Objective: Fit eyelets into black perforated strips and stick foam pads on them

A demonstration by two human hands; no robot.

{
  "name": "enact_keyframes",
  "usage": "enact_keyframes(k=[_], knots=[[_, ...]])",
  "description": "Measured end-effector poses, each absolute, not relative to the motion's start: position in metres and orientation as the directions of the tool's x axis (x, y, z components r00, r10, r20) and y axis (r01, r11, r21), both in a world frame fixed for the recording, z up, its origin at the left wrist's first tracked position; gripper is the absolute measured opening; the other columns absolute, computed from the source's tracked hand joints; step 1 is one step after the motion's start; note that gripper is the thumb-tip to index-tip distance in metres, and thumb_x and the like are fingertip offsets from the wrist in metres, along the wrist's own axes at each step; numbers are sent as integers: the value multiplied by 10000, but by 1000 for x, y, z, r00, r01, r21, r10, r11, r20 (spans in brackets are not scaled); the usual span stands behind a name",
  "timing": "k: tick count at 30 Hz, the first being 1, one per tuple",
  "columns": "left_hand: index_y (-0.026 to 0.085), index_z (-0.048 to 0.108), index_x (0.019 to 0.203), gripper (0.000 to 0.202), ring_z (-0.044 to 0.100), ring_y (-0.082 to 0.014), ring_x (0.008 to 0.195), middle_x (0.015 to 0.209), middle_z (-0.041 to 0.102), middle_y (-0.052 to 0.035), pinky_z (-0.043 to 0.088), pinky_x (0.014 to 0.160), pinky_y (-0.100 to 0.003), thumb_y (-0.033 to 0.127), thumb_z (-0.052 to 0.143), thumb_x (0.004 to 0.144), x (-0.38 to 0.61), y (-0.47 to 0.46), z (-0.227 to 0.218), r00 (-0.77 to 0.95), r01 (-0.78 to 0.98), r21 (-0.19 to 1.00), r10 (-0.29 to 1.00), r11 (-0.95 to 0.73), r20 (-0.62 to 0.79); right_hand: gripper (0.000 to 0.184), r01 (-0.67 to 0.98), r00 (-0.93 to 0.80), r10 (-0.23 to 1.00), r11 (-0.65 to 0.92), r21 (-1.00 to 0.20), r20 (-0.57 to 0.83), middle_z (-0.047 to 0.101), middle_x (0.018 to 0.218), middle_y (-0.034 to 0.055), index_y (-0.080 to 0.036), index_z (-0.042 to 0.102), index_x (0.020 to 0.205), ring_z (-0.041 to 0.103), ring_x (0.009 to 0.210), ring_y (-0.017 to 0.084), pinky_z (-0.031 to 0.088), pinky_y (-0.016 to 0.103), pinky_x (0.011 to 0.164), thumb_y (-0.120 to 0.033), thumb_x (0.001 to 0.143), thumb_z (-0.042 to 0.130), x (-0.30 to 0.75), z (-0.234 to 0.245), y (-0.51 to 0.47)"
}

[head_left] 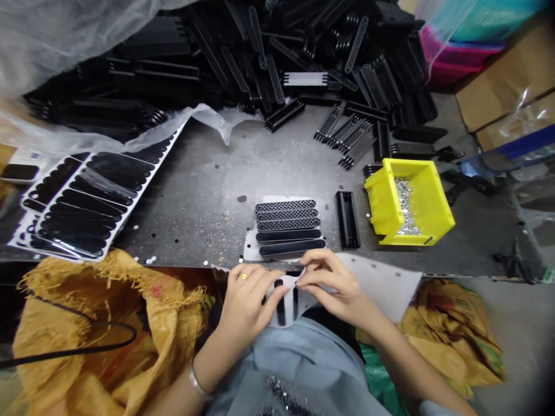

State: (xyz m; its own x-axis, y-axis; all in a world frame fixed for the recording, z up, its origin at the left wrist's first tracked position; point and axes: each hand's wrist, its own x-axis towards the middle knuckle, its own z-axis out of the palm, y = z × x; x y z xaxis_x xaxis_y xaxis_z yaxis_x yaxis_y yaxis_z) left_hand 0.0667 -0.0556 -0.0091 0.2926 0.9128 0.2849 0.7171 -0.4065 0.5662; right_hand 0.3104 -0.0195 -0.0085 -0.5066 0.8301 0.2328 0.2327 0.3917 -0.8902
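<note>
Over my lap, at the table's front edge, lies a white backing sheet [385,286] with a few black adhesive strips [281,311] on its left end. My left hand [251,297] grips that end, thumb on top and fingers behind. Thumb and fingertips of my right hand [333,286] are pinched at the sheet's upper edge, beside a black strip; whether a strip's end is between them I cannot tell. Just beyond my hands, a row of black bars [288,223], some with a lattice surface, rests on a white piece. A black slotted part [347,219] lies to their right.
A yellow bin [437,202] holds small metal pieces. Black parts [303,34] are heaped at the back. Sheets of black strips [99,202] lie at left, near clear plastic film. Scissors [514,263] lie at the right edge. Yellow sacks [56,323] stand below the table.
</note>
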Motion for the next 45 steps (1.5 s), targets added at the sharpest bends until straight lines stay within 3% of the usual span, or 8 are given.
enact_keyframes(k=[5, 7, 10, 15, 19, 29, 33, 45], knots=[[211, 679, 962, 61, 599, -157, 677, 781, 744, 27, 363, 789, -344, 220, 651, 1014, 69, -40, -11, 318, 766, 433, 865, -475, 388, 58, -114, -256, 959, 91, -989, 118, 656, 1110, 37, -288, 620, 1077, 722, 797, 159, 655, 382, 761, -277, 1034, 583, 333, 29, 0], [224, 694, 1024, 62, 616, -156, 687, 788, 754, 37, 358, 780, -343, 268, 712, 984, 69, -34, -14, 367, 763, 365, 822, -534, 436, 160, -13, -201, 966, 166, -986, 165, 635, 1034, 13, -312, 619, 1162, 652, 679, 126, 626, 328, 655, -293, 1005, 637, 324, 32, 15], [239, 689, 1052, 149, 686, -185, 838, 896, 784, 11, 369, 886, -369, 354, 734, 968, 65, -20, -12, 219, 794, 422, 854, -437, 472, 266, 387, -331, 901, 400, -831, 279, 629, 1048, 51, -297, 686, 1244, 652, 881, 179, 603, 347, 767, -225, 991, 643, 290, 21, 39], [287, 738, 995, 105, 697, -228, 966, 962, 803, 16, 364, 1004, -440, 291, 634, 1004, 45, 14, -4, -69, 754, 654, 983, -62, 173, 277, 484, -588, 718, 682, -548, 373, 721, 1086, 97, -204, 699, 1289, 648, 987, 216, 564, 396, 886, -207, 1034, 590, 249, -5, 67], [301, 769, 944, 159, 703, -230, 925, 887, 808, 30, 377, 1028, -468, 329, 621, 995, 37, 29, -7, -41, 649, 760, 999, 15, 15, 139, 410, -623, 683, 701, -584, 382, 743, 1029, 88, -191, 768, 1045, 633, 938, 206, 557, 375, 857, -225, 1012, 637, 249, -7, 75], [265, 749, 810, 171, 678, -213, 839, 822, 770, 13, 418, 1043, -472, 382, 698, 925, 40, 39, -14, -47, 589, 803, 996, 85, -71, 169, 516, -621, 740, 634, -576, 258, 721, 1083, 97, -229, 776, 1101, 630, 975, 227, 553, 405, 860, -310, 999, 670, 265, 5, 75], [261, 733, 778, 191, 670, -216, 812, 795, 756, 13, 437, 1004, -473, 384, 696, 920, 39, 42, -15, -23, 575, 815, 997, 73, -74, 142, 527, -490, 858, 434, -731, 156, 709, 994, 59, -225, 776, 1079, 666, 833, 169, 561, 319, 726, -290, 993, 683, 300, 12, 79], [248, 719, 764, 206, 657, -215, 800, 785, 739, -2, 472, 876, -404, 395, 692, 906, 38, 47, -18, -30, 585, 808, 997, 71, -65, 123, 452, -499, 796, 575, -681, 341, 679, 981, 57, -200, 720, 1072, 678, 888, 165, 594, 322, 811, -181, 1018, 611, 310, -11, 77]])
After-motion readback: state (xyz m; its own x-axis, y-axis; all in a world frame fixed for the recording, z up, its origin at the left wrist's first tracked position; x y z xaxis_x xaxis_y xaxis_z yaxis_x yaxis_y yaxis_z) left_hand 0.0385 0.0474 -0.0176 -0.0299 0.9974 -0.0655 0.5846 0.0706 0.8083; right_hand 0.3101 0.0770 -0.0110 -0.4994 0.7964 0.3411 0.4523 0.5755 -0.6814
